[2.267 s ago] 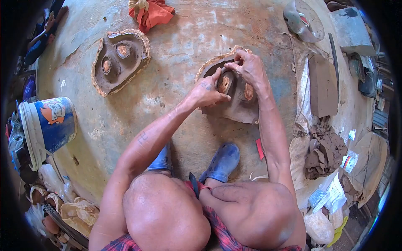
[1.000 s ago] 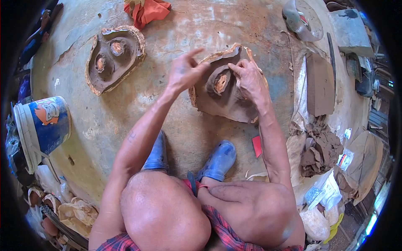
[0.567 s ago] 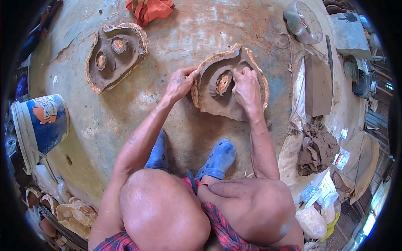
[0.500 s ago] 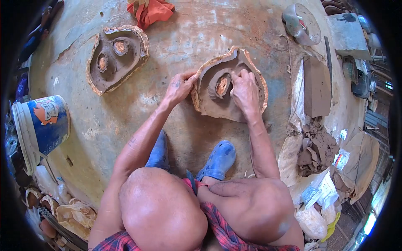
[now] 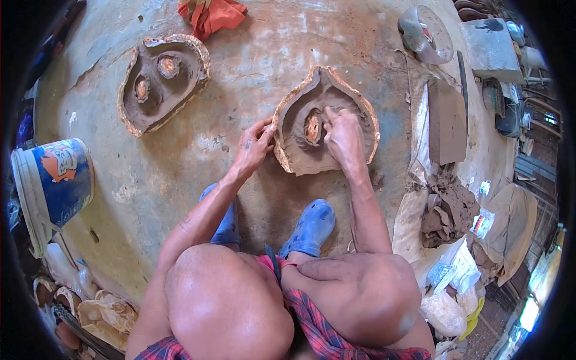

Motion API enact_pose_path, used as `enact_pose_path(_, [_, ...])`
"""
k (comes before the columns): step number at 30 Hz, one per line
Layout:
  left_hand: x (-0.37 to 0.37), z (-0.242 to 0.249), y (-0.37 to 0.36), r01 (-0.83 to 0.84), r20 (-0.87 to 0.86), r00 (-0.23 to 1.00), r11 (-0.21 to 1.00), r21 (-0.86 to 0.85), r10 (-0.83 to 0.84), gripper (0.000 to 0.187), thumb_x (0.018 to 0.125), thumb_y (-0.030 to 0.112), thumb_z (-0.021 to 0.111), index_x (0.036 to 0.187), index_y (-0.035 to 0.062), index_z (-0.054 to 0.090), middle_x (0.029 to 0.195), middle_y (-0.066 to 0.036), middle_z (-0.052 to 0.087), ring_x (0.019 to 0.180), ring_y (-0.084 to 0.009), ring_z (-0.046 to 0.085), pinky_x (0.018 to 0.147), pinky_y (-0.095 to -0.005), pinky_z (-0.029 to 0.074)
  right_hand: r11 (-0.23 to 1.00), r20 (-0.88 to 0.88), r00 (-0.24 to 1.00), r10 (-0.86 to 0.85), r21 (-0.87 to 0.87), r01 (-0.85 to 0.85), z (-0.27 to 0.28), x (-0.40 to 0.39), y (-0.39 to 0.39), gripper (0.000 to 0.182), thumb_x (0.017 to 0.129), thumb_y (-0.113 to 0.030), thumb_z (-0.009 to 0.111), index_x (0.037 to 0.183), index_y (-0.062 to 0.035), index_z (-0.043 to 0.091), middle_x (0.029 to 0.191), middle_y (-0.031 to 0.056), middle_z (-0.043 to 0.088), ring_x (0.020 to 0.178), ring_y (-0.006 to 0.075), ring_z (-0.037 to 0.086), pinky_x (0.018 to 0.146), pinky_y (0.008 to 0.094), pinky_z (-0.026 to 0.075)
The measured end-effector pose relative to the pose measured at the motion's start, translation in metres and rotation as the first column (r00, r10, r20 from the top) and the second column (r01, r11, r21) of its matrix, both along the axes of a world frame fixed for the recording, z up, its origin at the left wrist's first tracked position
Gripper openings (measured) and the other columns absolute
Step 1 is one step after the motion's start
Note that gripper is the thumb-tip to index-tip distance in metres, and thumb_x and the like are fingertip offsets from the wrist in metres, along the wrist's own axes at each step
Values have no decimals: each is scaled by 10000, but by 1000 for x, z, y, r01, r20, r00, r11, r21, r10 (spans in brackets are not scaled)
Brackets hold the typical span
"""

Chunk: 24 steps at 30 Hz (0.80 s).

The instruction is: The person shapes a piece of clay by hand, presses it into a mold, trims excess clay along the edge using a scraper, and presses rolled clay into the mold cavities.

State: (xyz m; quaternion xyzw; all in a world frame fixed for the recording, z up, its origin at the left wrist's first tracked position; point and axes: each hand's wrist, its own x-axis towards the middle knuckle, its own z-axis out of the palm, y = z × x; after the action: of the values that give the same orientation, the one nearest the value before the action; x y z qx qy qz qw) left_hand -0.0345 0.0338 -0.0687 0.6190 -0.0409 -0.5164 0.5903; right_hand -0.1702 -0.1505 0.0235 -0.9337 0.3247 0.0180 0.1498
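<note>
On the floor in front of me lies a rough-rimmed mould (image 5: 371,108) lined with dark wet clay (image 5: 303,157). An orange-brown lump (image 5: 312,128), ringed by a raised clay collar, shows in its middle. At the left rim is my left hand (image 5: 254,145), its bent fingers and thumb closed on the edge. My right hand (image 5: 345,135) is inside the mould, right of the lump, fingers curled and pressed against the clay; its fingertips are partly hidden. A second clay-lined mould (image 5: 204,60) with two such lumps rests at the upper left.
A clay block (image 5: 447,123) and a torn clay heap (image 5: 449,210) lie on sheeting to the right. Further items are a bucket (image 5: 66,174) at left, an orange cloth (image 5: 216,17), a curved metal piece (image 5: 426,36) and my blue shoes (image 5: 312,225).
The near mould has turned slightly anticlockwise, its pointed end shifting left. My left hand has moved a little lower along the rim. My right hand still works inside, right of the lump.
</note>
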Motion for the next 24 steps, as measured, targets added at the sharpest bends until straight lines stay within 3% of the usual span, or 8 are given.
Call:
enact_pose_path(5, [1, -8, 5, 94, 84, 992, 996, -7, -93, 404, 1092, 313, 608, 1438, 106, 613, 1109, -40, 694, 978, -110, 636, 822, -308, 577, 998, 94, 996, 13, -62, -8, -24, -7, 7, 359, 890, -29, 661, 1243, 8, 713, 931, 255, 628, 896, 423, 634, 819, 519, 520])
enact_pose_path(7, [-3, 2, 4, 8, -33, 999, 1000, 9, -8, 388, 1093, 305, 608, 1420, 97, 621, 1073, -36, 690, 956, -112, 632, 828, -302, 568, 991, 46, 996, 77, -111, -72, -19, -7, 7, 328, 892, -35, 662, 1209, 7, 736, 893, 251, 621, 876, 426, 628, 834, 521, 517])
enact_pose_path(9, [-1, 4, 1, 11, -40, 999, 1000, -13, -12, 385, 1093, 310, 608, 1417, 104, 621, 1068, -35, 688, 952, -113, 631, 836, -303, 565, 994, 72, 994, 85, -71, -80, -15, -10, 3, 266, 894, -40, 662, 1135, 26, 750, 882, 260, 632, 870, 429, 637, 856, 527, 509])
enact_pose_path(11, [-3, 4, 6, 3, -68, 998, 1000, -26, -5, 378, 1092, 319, 610, 1412, 117, 621, 1059, -32, 685, 946, -115, 629, 851, -306, 559, 998, 216, 975, -53, 49, 43, -14, -14, 11, 219, 893, -51, 663, 1073, 53, 733, 901, 273, 649, 887, 430, 653, 869, 532, 508])
enact_pose_path(16, [-6, 5, 5, -11, -69, 998, 1000, -14, 10, 381, 1092, 305, 611, 1404, 85, 615, 1016, -14, 667, 911, -90, 617, 837, -302, 560, 1000, 31, 1000, 2, -27, -1, -26, -15, 16, 336, 893, -57, 657, 1211, 15, 737, 940, 268, 679, 958, 441, 662, 894, 514, 530])
enact_pose_path(17, [-5, 2, 3, -4, -68, 998, 1000, -20, 3, 381, 1092, 305, 611, 1404, 85, 615, 1016, -14, 667, 911, -90, 617, 837, -302, 560, 999, 32, 999, -4, -33, 5, -21, -19, 12, 336, 893, -57, 657, 1211, 15, 737, 940, 268, 679, 958, 441, 662, 894, 514, 530])
enact_pose_path(19, [-4, 5, 6, -17, -108, 994, 998, -66, 10, 377, 1094, 298, 608, 1409, 92, 610, 1020, -15, 661, 899, -95, 613, 847, -312, 571, 980, 141, 981, -130, 167, 105, -12, -25, 15, 350, 896, -65, 699, 1225, 54, 718, 926, 266, 678, 951, 441, 664, 884, 511, 527])
enact_pose_path(24, [-6, 0, 7, 6, -31, 1000, 1000, -10, -6, 397, 1095, 293, 600, 1436, 90, 586, 1134, -56, 700, 993, -136, 683, 837, -331, 603, 993, 105, 993, -58, 104, 47, -24, -29, 28, 305, 909, -36, 634, 1191, 54, 710, 907, 250, 651, 936, 437, 657, 857, 518, 533])
